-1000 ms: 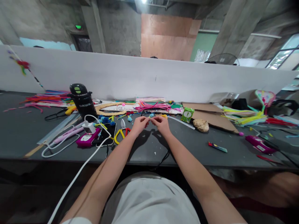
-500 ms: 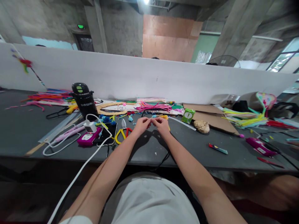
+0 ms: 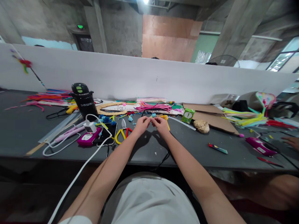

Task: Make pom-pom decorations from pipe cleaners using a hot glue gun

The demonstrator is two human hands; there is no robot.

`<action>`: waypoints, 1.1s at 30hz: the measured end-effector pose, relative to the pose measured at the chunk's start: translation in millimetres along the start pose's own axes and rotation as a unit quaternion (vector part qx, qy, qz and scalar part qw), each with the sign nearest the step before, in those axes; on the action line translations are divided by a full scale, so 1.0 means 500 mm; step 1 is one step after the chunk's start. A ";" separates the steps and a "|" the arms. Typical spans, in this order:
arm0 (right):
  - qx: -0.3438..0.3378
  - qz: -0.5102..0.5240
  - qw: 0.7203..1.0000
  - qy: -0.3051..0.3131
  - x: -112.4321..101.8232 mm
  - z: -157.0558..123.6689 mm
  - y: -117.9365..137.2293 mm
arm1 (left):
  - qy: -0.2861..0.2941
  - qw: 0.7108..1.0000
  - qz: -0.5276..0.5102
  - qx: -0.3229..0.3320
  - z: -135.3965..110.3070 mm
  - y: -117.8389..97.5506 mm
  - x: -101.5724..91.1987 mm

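My left hand (image 3: 140, 124) and my right hand (image 3: 160, 124) meet fingertip to fingertip over the dark table (image 3: 177, 146), both pinched shut. What they pinch is too small to name; a small blue pompom (image 3: 153, 115) and a yellow piece (image 3: 164, 117) lie just beyond the fingers. Yellow-handled pliers (image 3: 121, 132) lie just left of my left hand. A bundle of pink pipe cleaners (image 3: 153, 107) lies behind the hands.
A black bottle (image 3: 83, 100), a phone (image 3: 107, 133), a magenta power bank (image 3: 88, 138) and a white cable (image 3: 77, 175) sit at the left. A green packet (image 3: 187, 115), cardboard (image 3: 210, 115) and pipe cleaners (image 3: 245, 116) lie right. Another person's hand (image 3: 291, 141) shows at the far right.
My hands have stayed pinched together in nearly the same spot. Another person's hand has come into view at the far right edge.
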State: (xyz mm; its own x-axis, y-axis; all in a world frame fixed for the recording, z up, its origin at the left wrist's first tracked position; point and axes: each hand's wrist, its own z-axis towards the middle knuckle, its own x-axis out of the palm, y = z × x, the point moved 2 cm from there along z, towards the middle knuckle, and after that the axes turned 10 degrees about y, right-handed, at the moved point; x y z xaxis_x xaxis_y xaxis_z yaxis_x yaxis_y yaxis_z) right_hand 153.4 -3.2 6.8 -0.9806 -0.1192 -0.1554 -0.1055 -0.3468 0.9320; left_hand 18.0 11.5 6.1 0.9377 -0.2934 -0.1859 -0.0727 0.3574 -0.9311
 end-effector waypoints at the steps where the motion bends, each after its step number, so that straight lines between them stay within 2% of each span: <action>1: 0.006 0.009 1.000 0.008 0.000 0.001 -0.003 | 0.004 1.000 0.001 0.005 0.000 0.000 0.000; 8: 0.025 0.101 0.991 0.079 0.005 0.002 -0.012 | 0.068 0.996 -0.049 0.025 0.001 0.001 -0.001; 10: 0.025 0.063 0.995 0.078 -0.001 0.001 -0.008 | 0.054 0.997 -0.049 0.015 0.002 0.003 -0.003; 13: 0.032 -0.123 0.991 0.042 -0.031 -0.005 0.006 | -0.001 1.000 -0.004 -0.004 0.005 0.010 -0.012; 15: 0.069 -0.291 0.954 0.008 -0.065 -0.012 0.015 | -0.030 0.999 0.041 -0.013 0.006 0.014 -0.019; 17: 0.166 -0.407 0.898 -0.018 -0.108 -0.020 0.015 | -0.045 0.995 0.089 -0.020 0.007 0.018 -0.024; 19: 0.251 -0.457 0.853 -0.033 -0.150 -0.025 0.008 | -0.051 0.989 0.135 -0.021 0.007 0.020 -0.026; 21: 0.299 -0.468 0.832 -0.012 -0.180 -0.025 -0.008 | -0.051 0.984 0.169 -0.015 0.006 0.020 -0.027; 22: 0.309 -0.464 0.830 -0.002 -0.189 -0.023 -0.017 | -0.049 0.982 0.181 -0.010 0.006 0.019 -0.026; 25: 0.296 -0.444 0.846 -0.002 -0.197 -0.011 -0.046 | -0.044 0.977 0.210 0.003 0.004 0.015 -0.024; 29: 0.246 -0.354 0.902 -0.018 -0.179 0.007 -0.067 | -0.040 0.971 0.235 0.011 0.000 0.008 -0.023; 31: 0.205 -0.259 0.943 -0.047 -0.169 0.011 -0.064 | -0.046 0.967 0.250 0.010 -0.001 0.005 -0.025; 33: 0.170 -0.149 0.971 -0.078 -0.162 0.012 -0.055 | -0.057 0.963 0.265 0.004 -0.002 0.004 -0.028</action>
State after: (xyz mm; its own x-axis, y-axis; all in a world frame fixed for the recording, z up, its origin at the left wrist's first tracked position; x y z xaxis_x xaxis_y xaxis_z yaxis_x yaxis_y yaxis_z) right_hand 234.5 21.6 -4.5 -0.9088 0.0914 -0.4071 -0.4099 -0.0134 0.9120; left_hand 4.3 15.3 6.8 0.8009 0.0314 -0.5980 -0.5489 0.4376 -0.7122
